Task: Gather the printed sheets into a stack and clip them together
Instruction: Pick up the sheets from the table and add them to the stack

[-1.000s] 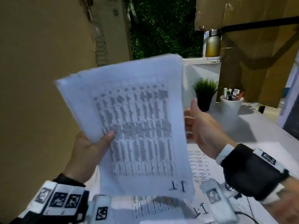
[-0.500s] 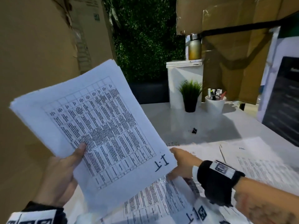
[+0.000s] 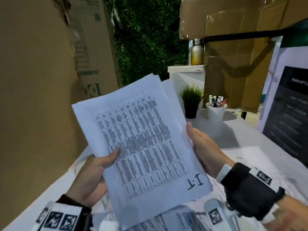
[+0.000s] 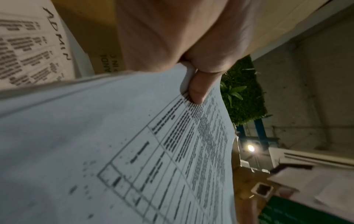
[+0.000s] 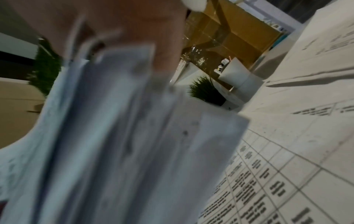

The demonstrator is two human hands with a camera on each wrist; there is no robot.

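The person holds a stack of printed sheets (image 3: 141, 144) up off the white table (image 3: 250, 135), tilted toward the face, its top page a printed grid hand-marked "1.1". The left hand (image 3: 90, 177) pinches the stack's 9 o'clock edge, thumb on the front and fingers behind. The right hand (image 3: 203, 147) lies along the 3 o'clock edge with its thumb straight up; its fingers are hidden behind the paper, so whether they grip or only steady cannot be told.

Judging by progress, gathering is partly done. The held sheets are not squared: at 12 to 1 o'clock a rear page (image 3: 171, 97) fans out past the top one. More loose sheets (image 3: 250, 155) lie on the table at 4 o'clock, and others at 6 o'clock under the stack. No clip shows on the held stack, so clipping is probably not yet done.

The head view alone shows the whole layout, with a small potted plant (image 3: 191, 102) and a white pen cup (image 3: 215, 109) at 1 o'clock. The left wrist view adds the thumb (image 4: 199, 89) pressed on the print, and a separate page marked "ADMIN" (image 4: 34, 45) at 10 o'clock. The right wrist view, blurred, shows the stack's layered edges (image 5: 114, 136) separated, and a grid sheet on the table (image 5: 287, 166) at 4 o'clock.
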